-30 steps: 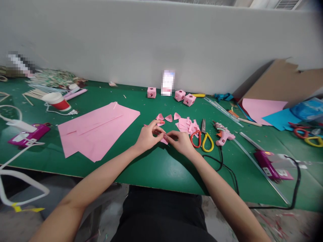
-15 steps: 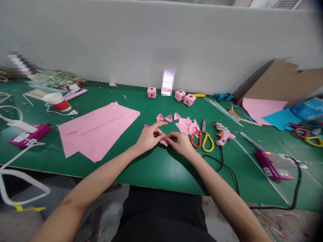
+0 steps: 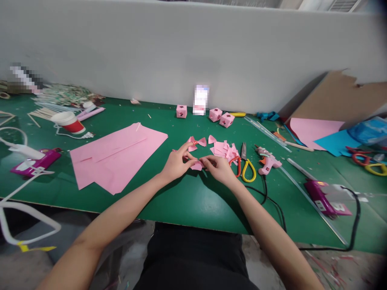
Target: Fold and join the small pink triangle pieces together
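A small piece of pink paper (image 3: 197, 165) is pinched between the fingertips of both hands, low over the green table. My left hand (image 3: 177, 162) has its thumb on the paper's left side and its index finger stretched forward. My right hand (image 3: 218, 169) grips the right side with thumb and fingers together. Just beyond the fingers are small folded pink paper pieces (image 3: 202, 141). Beside my right hand lie a heap of pink paper scraps (image 3: 225, 150) and scissors (image 3: 249, 170) with red and yellow handles. Fingers hide part of the held paper.
Large pink sheets (image 3: 117, 161) lie left, near a red-and-white paper cup (image 3: 69, 121). Pink paper cubes (image 3: 182, 111) and a phone (image 3: 200, 100) stand by the wall. A pink glue gun (image 3: 268, 162), its black cord and a purple power strip (image 3: 322, 197) are on the right.
The held pink paper now shows more fully between my fingertips. My right hand has shifted slightly right, and my left index finger has moved a little forward and left.
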### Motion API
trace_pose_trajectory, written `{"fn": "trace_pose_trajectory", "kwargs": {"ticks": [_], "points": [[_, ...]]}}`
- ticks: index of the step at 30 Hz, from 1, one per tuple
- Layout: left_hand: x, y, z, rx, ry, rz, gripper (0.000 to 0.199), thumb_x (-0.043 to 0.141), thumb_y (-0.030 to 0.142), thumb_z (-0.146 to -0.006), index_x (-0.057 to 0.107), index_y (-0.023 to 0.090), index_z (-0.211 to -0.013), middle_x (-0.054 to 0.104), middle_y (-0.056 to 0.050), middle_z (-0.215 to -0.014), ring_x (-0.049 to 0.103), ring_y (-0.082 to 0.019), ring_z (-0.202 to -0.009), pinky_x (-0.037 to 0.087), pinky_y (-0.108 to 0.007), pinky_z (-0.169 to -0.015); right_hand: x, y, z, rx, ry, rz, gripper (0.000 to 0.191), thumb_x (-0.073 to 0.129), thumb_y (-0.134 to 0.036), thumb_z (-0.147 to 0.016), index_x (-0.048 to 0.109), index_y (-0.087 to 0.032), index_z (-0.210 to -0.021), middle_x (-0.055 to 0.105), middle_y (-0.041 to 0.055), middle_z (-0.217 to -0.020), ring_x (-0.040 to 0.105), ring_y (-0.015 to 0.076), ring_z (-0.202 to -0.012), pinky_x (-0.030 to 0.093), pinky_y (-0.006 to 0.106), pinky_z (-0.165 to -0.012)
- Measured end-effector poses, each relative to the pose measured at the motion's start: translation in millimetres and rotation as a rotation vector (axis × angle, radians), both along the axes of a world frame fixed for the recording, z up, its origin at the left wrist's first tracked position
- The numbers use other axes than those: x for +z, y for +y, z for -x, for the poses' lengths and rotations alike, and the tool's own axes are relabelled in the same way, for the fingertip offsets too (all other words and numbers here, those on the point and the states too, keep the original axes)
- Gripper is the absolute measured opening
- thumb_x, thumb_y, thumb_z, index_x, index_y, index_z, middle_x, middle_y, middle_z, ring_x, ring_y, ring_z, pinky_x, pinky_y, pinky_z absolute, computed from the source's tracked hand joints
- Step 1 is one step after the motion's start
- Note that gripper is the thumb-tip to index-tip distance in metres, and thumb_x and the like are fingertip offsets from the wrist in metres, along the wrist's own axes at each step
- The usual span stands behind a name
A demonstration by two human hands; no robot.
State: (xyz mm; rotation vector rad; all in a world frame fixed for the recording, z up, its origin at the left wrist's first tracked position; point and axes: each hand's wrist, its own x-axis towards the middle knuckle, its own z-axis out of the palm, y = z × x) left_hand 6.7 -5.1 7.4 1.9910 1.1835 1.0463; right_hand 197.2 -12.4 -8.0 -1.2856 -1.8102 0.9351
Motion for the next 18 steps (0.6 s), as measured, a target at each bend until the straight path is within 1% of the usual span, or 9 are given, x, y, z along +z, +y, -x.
{"fn": "trace_pose_trajectory", "kwargs": {"ticks": [2,4,7,10,13,18], "points": [[2.2,-0.4,-0.2,-0.001,-0.025,0.023,0.057,0.068,0.021,-0.078,0.047,0.021,-0.130,0.075,0.001,-0.081,0.070,-0.015,-0.074,0.053,-0.027,-0.078,-1.7,1.3,-1.1,0.000,0.066,0.064,0.032,0.049,-0.040,-0.091,0.071,-0.017,-0.092,0.073,0.0059,-0.079,0.068,0.0177,-0.070,0.052,0.027,-0.062],[3.1,-0.7,-0.8,-0.004,-0.028,0.039,0.054,0.067,0.019,-0.078,0.049,0.021,-0.129,0.075,0.001,-0.081,0.070,-0.015,-0.074,0.053,-0.027,-0.078,-2.7,1.7,-1.6,0.015,0.079,0.078,0.031,0.052,-0.041,-0.089,0.071,-0.017,-0.090,0.073,0.0057,-0.079,0.067,0.0172,-0.068,0.052,0.027,-0.060],[1.5,-0.2,-1.8,-0.011,-0.014,0.057,0.053,0.065,0.018,-0.079,0.048,0.021,-0.128,0.074,0.001,-0.082,0.070,-0.014,-0.075,0.053,-0.026,-0.076,-2.4,0.3,-0.9,0.014,-0.001,0.033,0.025,0.060,-0.039,-0.084,0.072,-0.017,-0.085,0.072,0.0037,-0.074,0.064,0.0152,-0.063,0.048,0.025,-0.057],[-3.2,1.0,-2.4,-0.041,0.034,0.060,0.057,0.064,0.019,-0.080,0.042,0.021,-0.132,0.074,0.000,-0.087,0.070,-0.015,-0.080,0.053,-0.028,-0.078,-1.2,-1.9,0.3,-0.010,-0.080,0.002,0.022,0.060,-0.036,-0.083,0.072,-0.017,-0.080,0.071,0.0023,-0.069,0.062,0.0140,-0.059,0.044,0.024,-0.055],[-8.2,1.3,-2.9,-0.076,0.129,0.040,0.058,0.061,0.019,-0.081,0.039,0.021,-0.135,0.074,-0.001,-0.091,0.070,-0.017,-0.085,0.053,-0.030,-0.080,-1.4,-3.1,1.4,-0.010,-0.123,-0.028,0.020,0.059,-0.032,-0.084,0.071,-0.018,-0.077,0.072,0.0016,-0.069,0.062,0.0135,-0.059,0.043,0.023,-0.056],[-10.5,-0.2,-4.0,-0.097,0.233,0.012,0.060,0.054,0.013,-0.081,0.037,0.020,-0.138,0.074,-0.002,-0.090,0.069,-0.017,-0.082,0.052,-0.029,-0.077,-3.0,-4.3,4.7,-0.017,-0.152,-0.053,0.018,0.060,-0.030,-0.084,0.071,-0.018,-0.078,0.072,0.0013,-0.071,0.062,0.0132,-0.060,0.042,0.023,-0.056]]}}
